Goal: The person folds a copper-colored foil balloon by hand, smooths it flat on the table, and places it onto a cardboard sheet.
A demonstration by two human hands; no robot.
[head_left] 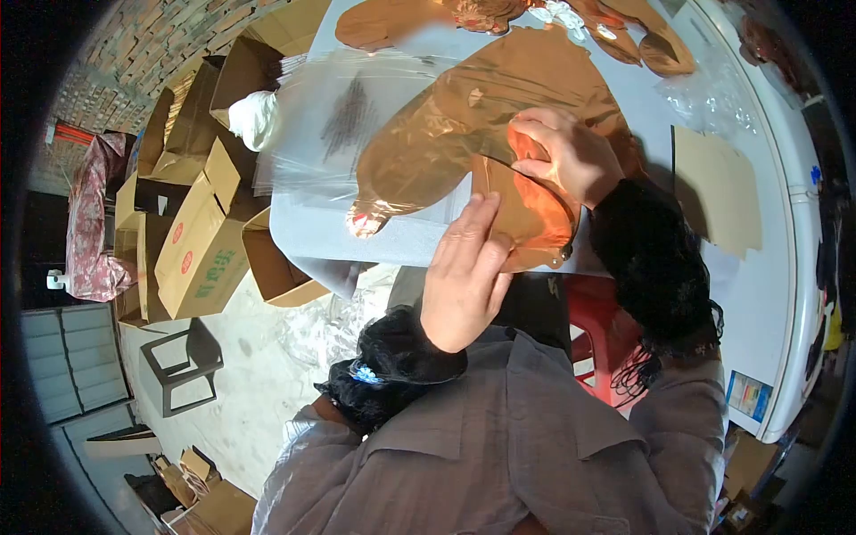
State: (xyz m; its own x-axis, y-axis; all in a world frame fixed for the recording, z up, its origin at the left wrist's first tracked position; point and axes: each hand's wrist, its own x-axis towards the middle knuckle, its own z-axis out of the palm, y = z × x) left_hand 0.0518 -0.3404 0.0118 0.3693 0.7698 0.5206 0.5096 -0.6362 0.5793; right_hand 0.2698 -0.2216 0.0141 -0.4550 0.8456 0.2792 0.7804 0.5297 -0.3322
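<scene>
A shiny copper-coloured foil balloon (428, 143), flat and wrinkled, lies across the white table. Its near part is folded over into a bright orange-lit flap (535, 209) close to the table's front edge. My right hand (571, 156) has its thumb and fingers closed on the upper part of this fold. My left hand (464, 276) rests on the lower left of the folded foil, its fingers stretched out along the surface. The undersides of both hands are hidden.
Clear plastic sleeves (312, 116) are stacked on the table's left, more copper foil balloons (392, 22) at the back. Cardboard sheets (718, 187) lie at right. Open cardboard boxes (205, 236) stand left of the table. A red stool (593, 330) is below.
</scene>
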